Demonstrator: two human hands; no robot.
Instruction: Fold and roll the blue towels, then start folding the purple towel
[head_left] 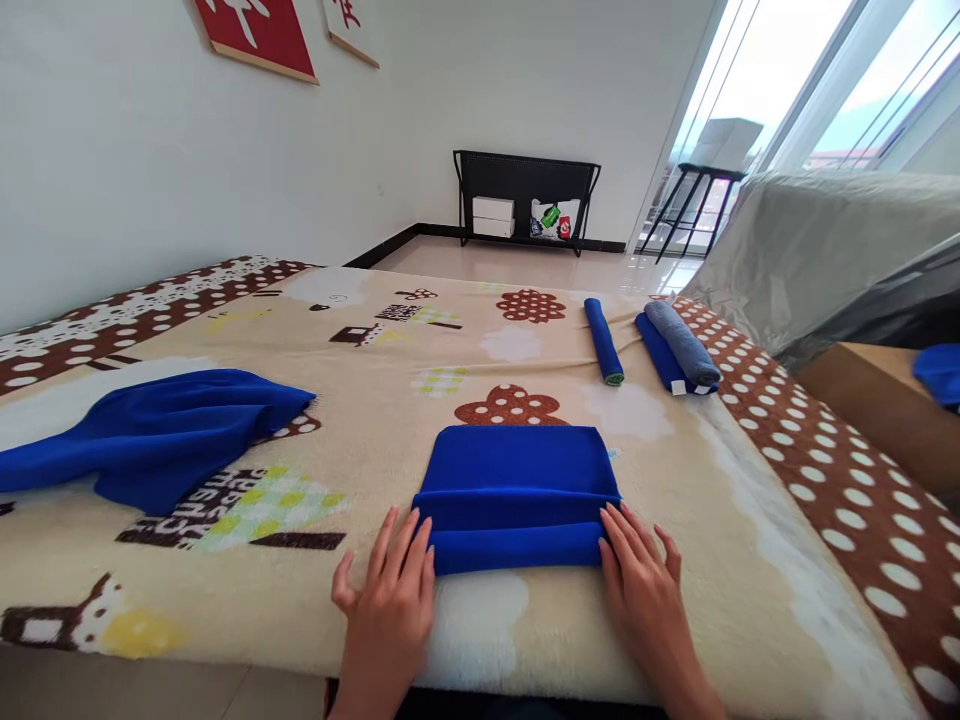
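A blue towel (517, 465) lies in front of me, with its near part folded over into a flat band and a crease across its middle. My left hand (391, 590) rests at the towel's left edge, fingers stretched out and fingertips on the folded band. At the right edge lies my right hand (643, 572), its fingers extended and touching the band's end. Neither hand is closed round the cloth. Off to the left, another blue towel (187, 425) is spread loosely in wrinkles.
A patterned blanket (360, 400) covers the bed. Farther back on it lie a rolled blue towel (602, 340) and a grey-blue roll (681, 342) on a folded blue towel (654, 350). A cardboard box (862, 400) stands right; a black rack (525, 195) is by the wall.
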